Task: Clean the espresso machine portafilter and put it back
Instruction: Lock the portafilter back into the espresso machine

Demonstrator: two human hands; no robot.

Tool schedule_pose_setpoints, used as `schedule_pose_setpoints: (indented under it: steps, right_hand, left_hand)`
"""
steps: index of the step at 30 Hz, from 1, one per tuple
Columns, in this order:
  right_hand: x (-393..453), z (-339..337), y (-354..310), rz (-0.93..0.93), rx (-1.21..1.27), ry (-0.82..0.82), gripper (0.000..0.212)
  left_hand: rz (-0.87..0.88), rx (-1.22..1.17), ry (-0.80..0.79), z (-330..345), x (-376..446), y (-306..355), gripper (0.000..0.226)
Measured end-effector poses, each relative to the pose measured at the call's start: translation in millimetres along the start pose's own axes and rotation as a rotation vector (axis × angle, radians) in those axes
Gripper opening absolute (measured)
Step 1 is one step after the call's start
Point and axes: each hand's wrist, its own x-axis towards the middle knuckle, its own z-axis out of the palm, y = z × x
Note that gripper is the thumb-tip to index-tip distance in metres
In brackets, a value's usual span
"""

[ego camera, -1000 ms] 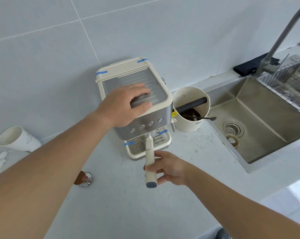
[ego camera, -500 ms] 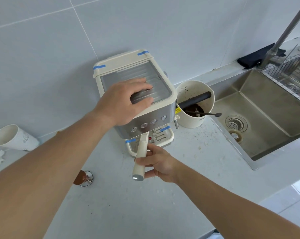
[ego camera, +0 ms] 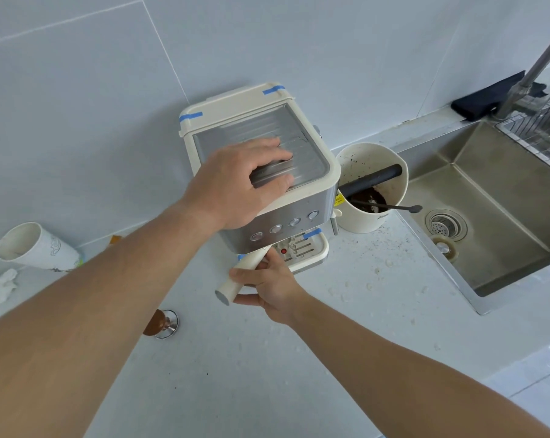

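A cream and steel espresso machine [ego camera: 302, 159] stands against the tiled wall. My left hand [ego camera: 235, 181] lies flat on its ribbed top, pressing down. The portafilter [ego camera: 245, 273] has a cream handle that sticks out from under the machine's front, angled to the lower left. Its head is hidden under the machine. My right hand [ego camera: 267, 282] is shut around the handle from the right side.
A cream knock box [ego camera: 371, 216] with a black bar, coffee grounds and a brush stands right of the machine. A steel sink [ego camera: 495, 216] lies further right. A tamper [ego camera: 163, 324] sits on the counter at the lower left. A tipped paper cup [ego camera: 36, 248] lies at far left.
The portafilter handle has swung from pointing straight toward me to pointing lower left, with my right hand following it. My left hand stays on the machine's top.
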Motion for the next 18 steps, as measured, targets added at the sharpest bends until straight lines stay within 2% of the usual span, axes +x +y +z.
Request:
schedule_pose_setpoints:
  steps: [7,11,18]
  right_hand:
    - [7.1,35.5,11.1,-0.011,0.083,0.02,0.049]
    - [9.5,49.2,10.2,-0.032,0.103,0.047,0.058]
    - [2.7,29.8,11.9,-0.065,0.012,0.009,0.053]
  left_hand:
    - [0.002,0.017,0.0,-1.0,-0.2,2.2,0.043]
    - [0.003,0.014,0.006,-0.5,-0.4,2.1,0.043]
    - [0.002,0.007,0.013,0.3,0.5,-0.2,0.041]
